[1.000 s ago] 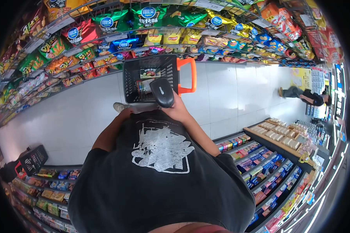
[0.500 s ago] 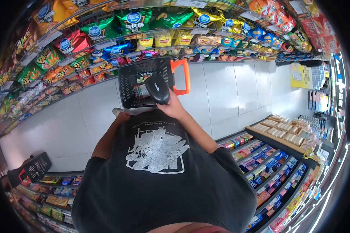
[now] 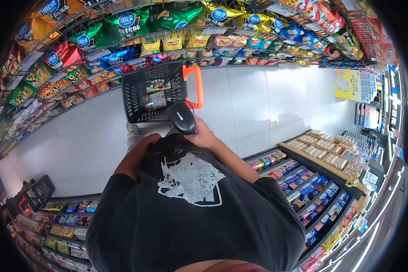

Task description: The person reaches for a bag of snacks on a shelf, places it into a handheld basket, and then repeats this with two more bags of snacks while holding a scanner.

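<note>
My right hand (image 3: 202,134) is closed around a black barcode scanner (image 3: 182,119), whose broad rounded top faces up. Just ahead of the scanner, a black shopping basket (image 3: 132,102) with an orange handle (image 3: 198,88) is on the floor. Inside the basket lie a dark printed package (image 3: 158,84) and a clear, printed package (image 3: 155,100). My left hand (image 3: 152,139) is low in front of my black shirt, close to its hem. The fingers of that hand are mostly hidden, so whether it grips anything does not show.
Shelves of bagged chips (image 3: 127,23) run along the far side of the aisle. Behind me on the right are shelves of boxed snacks (image 3: 313,186) and a wooden display (image 3: 324,152). Another dark basket (image 3: 40,194) is at the left. A yellow sign (image 3: 347,86) stands far right.
The basket has shifted left in view. The scanner in my right hand now sits lower, nearer my body, uncovering more of the basket's contents. My left hand has shifted slightly right.
</note>
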### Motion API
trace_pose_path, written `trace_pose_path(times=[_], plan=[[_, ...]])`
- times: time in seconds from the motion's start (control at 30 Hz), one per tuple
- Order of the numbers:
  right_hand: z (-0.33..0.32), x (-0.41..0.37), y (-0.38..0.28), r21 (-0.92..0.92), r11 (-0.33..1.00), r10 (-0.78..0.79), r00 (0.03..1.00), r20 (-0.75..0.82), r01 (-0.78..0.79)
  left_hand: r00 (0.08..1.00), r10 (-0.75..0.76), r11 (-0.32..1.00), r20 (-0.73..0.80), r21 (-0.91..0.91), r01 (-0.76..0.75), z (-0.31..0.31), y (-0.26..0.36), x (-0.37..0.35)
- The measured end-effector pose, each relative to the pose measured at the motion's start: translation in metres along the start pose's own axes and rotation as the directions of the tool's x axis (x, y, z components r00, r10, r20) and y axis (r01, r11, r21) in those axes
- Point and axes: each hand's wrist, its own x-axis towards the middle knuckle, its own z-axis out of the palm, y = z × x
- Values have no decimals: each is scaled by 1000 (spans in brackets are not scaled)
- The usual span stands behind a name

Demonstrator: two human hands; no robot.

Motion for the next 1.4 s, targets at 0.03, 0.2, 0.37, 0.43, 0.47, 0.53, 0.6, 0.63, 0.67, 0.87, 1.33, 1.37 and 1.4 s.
trace_pose_path(times=[0.03,0.2,0.37,0.43,0.47,0.53,0.6,0.63,0.67,0.87,1.33,1.37,1.4], plan=[[1,0,1,0,1000,-1,1000,7,1,1000,5,1000,3,-8,-5,-6,4,0],[15,3,3,20,1000,13,1000,-20,-12,999,37,999,9,-29,-36,-33,14,1],[32,8,1,7,1000,-16,994,-109,17,994,90,995,54,-36,-88,-46,25,7],[42,7,-2,27,999,22,988,-155,-18,990,113,993,80,-33,-110,-43,25,9],[46,7,-4,33,999,42,984,-172,-37,988,123,992,90,-33,-120,-43,23,7],[58,9,-15,-1,999,35,976,-214,-36,987,128,992,98,-34,-125,-39,8,0],[68,14,-19,-28,999,34,973,-227,-41,987,126,992,102,-39,-123,-35,-9,-9],[72,16,-15,-38,998,38,974,-224,-47,987,124,992,100,-42,-121,-35,-17,-13],[77,18,-13,-47,997,44,974,-222,-56,987,122,992,102,-46,-118,-33,-25,-17],[112,36,-14,-70,987,125,971,-203,-142,992,97,991,77,-95,-89,-32,-60,-37],[89,32,-5,-29,993,110,972,-206,-119,988,112,988,103,-118,-100,-29,-27,-27],[82,28,-4,-12,993,116,970,-214,-121,987,115,988,114,-114,-102,-26,-20,-22],[74,24,-4,-29,993,109,969,-220,-118,984,119,989,130,-107,-106,-21,-13,-16]])
